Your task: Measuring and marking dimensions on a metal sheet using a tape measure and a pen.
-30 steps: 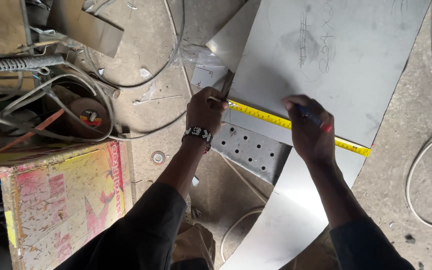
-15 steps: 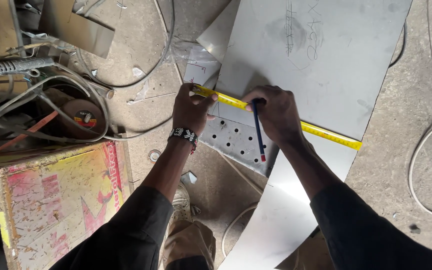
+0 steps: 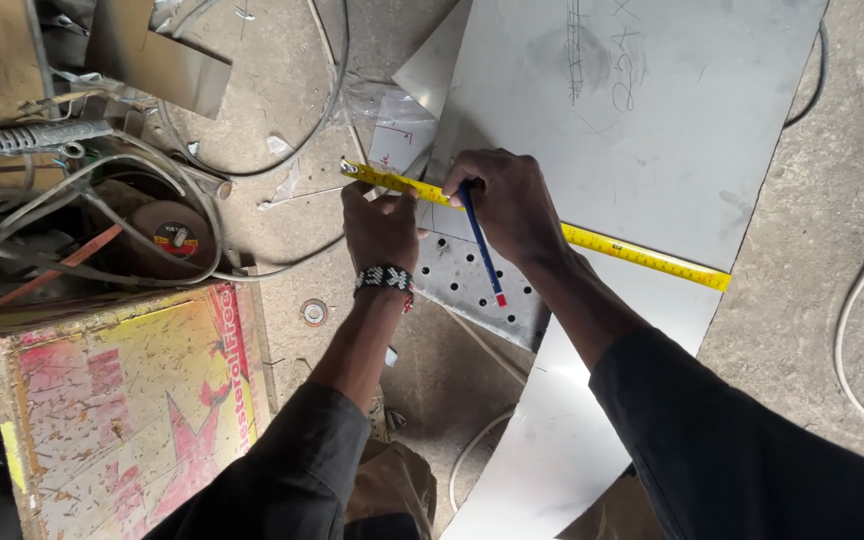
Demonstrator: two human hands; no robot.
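My left hand [image 3: 380, 228] is curled, fingertips pinning the hooked end of the yellow tape measure [image 3: 592, 240] at the left edge of the grey metal sheet [image 3: 672, 130]. Just beside it, my right hand [image 3: 508, 202] is closed around a blue pencil [image 3: 482, 250], its tip touching the tape, which runs on diagonally toward the sheet's right edge.

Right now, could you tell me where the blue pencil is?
In the head view, the blue pencil is in the right hand, its tip up by the yellow tape measure on the metal sheet, just right of the left hand.
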